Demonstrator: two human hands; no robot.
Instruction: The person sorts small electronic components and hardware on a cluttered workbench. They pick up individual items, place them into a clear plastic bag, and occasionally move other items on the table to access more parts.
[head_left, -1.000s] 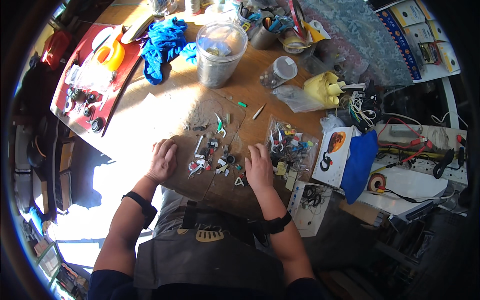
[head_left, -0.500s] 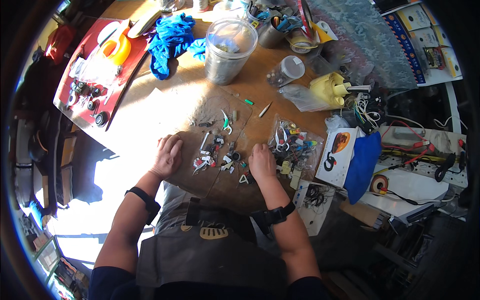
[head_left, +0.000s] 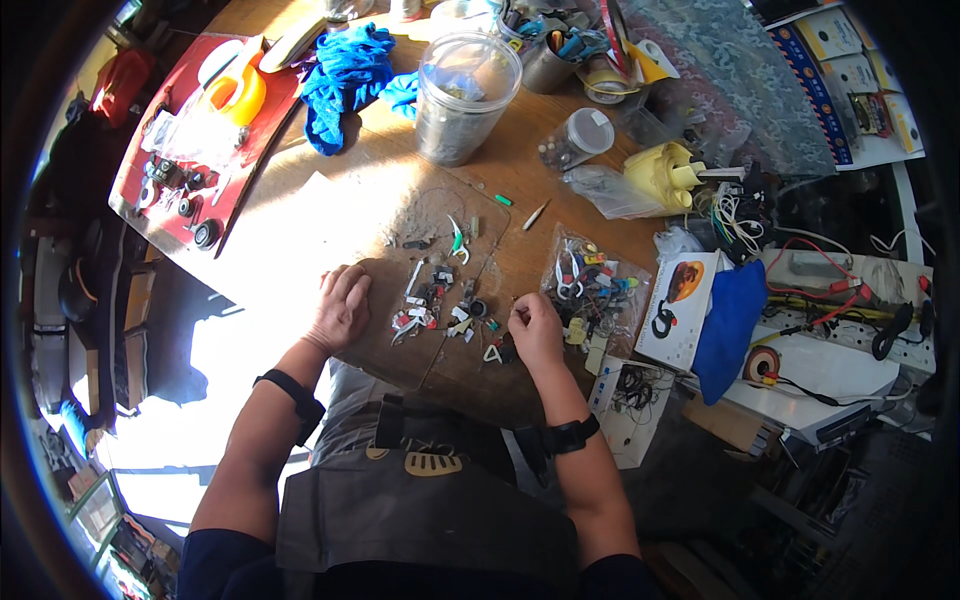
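So, left hand (head_left: 340, 308) lies flat and spread on the wooden workbench (head_left: 300, 215), holding nothing. The scatter of small parts (head_left: 440, 305) sits between both hands, running roughly up-down. Right hand (head_left: 535, 328) is curled just beside its right edge, fingertips pinched close; can't tell if they've got anything. Further right, a clear bag of bits (head_left: 595, 285).

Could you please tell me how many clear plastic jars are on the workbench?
2: a large open jar beside the blue cloth, and a small lidded jar lying right of it. Clutter may hide others.
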